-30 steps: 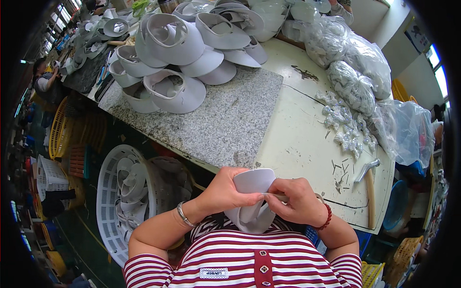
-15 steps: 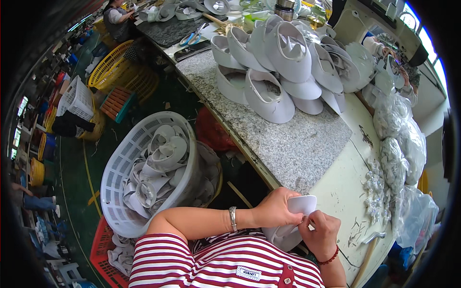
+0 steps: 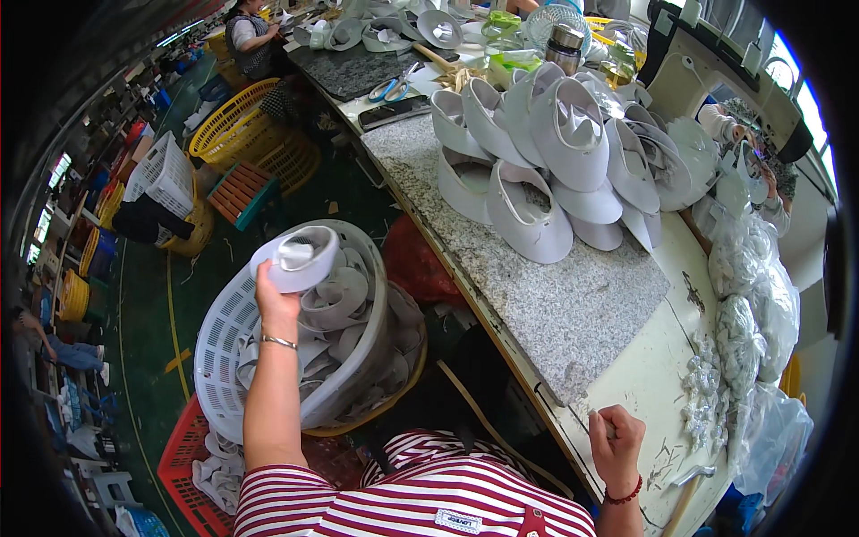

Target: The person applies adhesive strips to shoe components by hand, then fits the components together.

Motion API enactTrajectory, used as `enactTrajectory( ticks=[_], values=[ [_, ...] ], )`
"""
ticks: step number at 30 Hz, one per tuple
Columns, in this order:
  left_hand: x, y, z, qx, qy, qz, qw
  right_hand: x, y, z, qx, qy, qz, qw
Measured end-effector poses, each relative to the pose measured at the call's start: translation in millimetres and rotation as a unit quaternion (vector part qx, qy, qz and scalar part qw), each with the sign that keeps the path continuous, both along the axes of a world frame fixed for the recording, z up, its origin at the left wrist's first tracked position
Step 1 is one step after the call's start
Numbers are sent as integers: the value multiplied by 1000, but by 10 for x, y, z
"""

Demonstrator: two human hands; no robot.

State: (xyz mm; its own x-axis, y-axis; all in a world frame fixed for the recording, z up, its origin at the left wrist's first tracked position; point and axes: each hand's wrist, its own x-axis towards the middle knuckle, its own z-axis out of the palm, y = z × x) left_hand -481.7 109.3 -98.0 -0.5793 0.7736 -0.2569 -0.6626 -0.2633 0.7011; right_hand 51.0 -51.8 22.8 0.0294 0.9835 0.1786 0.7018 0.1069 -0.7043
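My left hand (image 3: 276,302) grips a white shoe upper (image 3: 309,276) by its edge. It holds the upper over a white plastic basket (image 3: 217,336) heaped with similar pale uppers (image 3: 338,300). My right hand (image 3: 617,447) is curled closed above the near edge of the cream worktable (image 3: 617,380); whatever it pinches, if anything, is hidden. On the speckled stone slab (image 3: 573,313), beyond my right hand, stands a stacked pile of white uppers (image 3: 530,219).
A hammer (image 3: 689,488) lies at the table's near right, beside clear plastic bags (image 3: 756,300). Blue-handled scissors (image 3: 394,87) and a phone (image 3: 394,112) lie farther back. A red crate (image 3: 183,474) stands below the basket. Another person (image 3: 255,36) works at the far left.
My left hand has swung from beside my right hand out to the left, carrying the upper over the basket. My right hand has let go of it and stays near the table edge.
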Motion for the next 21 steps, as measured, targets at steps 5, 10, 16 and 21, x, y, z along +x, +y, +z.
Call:
enactTrajectory(
  ticks=[5,10,16,21],
  values=[
    [-709,-131,-802,-370,-23,161,914,23,8,-46,7,3,17,1000],
    [632,185,-391,-190,363,71,910,125,-23,-119,-21,26,-5,999],
    [2458,535,1067,225,836,-38,498,130,-16,-181,-43,123,-30,991],
    [2910,826,1206,137,952,-113,251,230,-101,-258,-9,258,-64,964]
  ],
)
